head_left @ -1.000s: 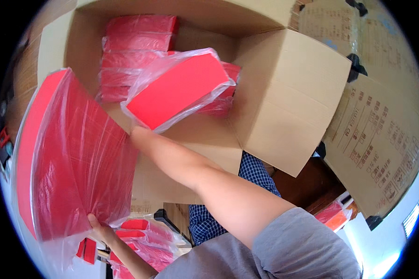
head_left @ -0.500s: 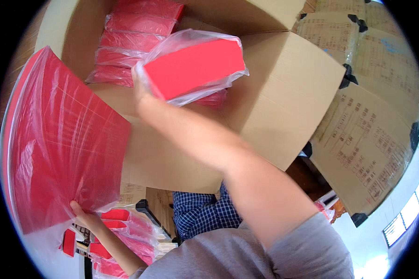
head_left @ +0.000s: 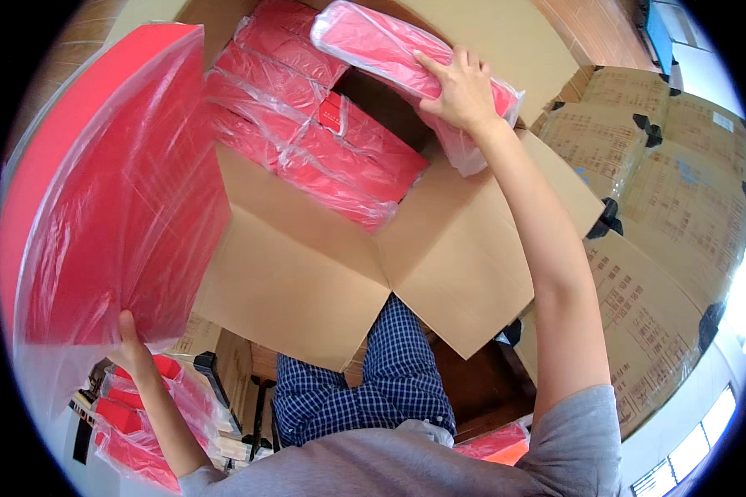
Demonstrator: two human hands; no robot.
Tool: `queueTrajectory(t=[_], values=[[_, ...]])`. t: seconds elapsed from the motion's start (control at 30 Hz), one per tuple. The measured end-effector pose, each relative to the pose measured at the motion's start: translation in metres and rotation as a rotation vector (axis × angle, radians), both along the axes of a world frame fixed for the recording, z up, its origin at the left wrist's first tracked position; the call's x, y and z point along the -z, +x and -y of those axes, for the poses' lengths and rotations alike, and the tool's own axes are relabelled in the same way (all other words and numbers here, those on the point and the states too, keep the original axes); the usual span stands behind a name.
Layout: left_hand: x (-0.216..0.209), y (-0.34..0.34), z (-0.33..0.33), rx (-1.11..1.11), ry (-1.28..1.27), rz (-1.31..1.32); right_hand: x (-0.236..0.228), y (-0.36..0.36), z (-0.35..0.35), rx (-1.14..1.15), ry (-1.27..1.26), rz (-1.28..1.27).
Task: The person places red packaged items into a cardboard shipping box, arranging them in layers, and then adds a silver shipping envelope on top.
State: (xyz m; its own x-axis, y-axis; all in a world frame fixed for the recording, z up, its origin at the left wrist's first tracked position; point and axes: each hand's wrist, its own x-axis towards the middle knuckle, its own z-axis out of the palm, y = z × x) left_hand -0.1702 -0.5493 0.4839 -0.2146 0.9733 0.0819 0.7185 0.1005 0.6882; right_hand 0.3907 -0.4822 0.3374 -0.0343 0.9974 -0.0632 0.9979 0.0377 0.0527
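My right hand (head_left: 466, 89) grips a long red box (head_left: 381, 45) in a clear plastic bag, fingers and thumb spread across its side. It is tilted above the far right part of an open cardboard carton (head_left: 298, 319). Inside that carton, several plastic-wrapped red boxes (head_left: 307, 137) lie packed side by side, with a dark gap at the far right. On the left, my left hand (head_left: 133, 349) holds the lower edge of a large red bundle (head_left: 124, 207) wrapped in clear plastic, its thumb on the near face and its other fingers hidden behind.
Stacked brown cartons (head_left: 655, 306) with black corner guards stand on the right. More plastic-wrapped red boxes (head_left: 137, 410) sit at the lower left, and another red wrapped item (head_left: 497, 447) lies low beside my right sleeve. The carton's flaps reach toward my lap.
My right hand has carried the bagged red box from over the carton's middle toward its far right, turning it. The large red bundle in my left hand has shifted slightly upward in view.
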Motion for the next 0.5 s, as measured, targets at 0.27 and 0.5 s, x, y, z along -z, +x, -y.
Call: queueTrajectory(t=[0.27,0.5], values=[[0.003,-0.035,0.007,-0.015,-0.098,0.141,0.06,-0.009,-0.016,-0.096,-0.058,0.018],[-0.004,-0.053,-0.003,-0.112,-0.105,0.163,0.078,-0.002,0.004,-0.041,-0.041,-0.102]])
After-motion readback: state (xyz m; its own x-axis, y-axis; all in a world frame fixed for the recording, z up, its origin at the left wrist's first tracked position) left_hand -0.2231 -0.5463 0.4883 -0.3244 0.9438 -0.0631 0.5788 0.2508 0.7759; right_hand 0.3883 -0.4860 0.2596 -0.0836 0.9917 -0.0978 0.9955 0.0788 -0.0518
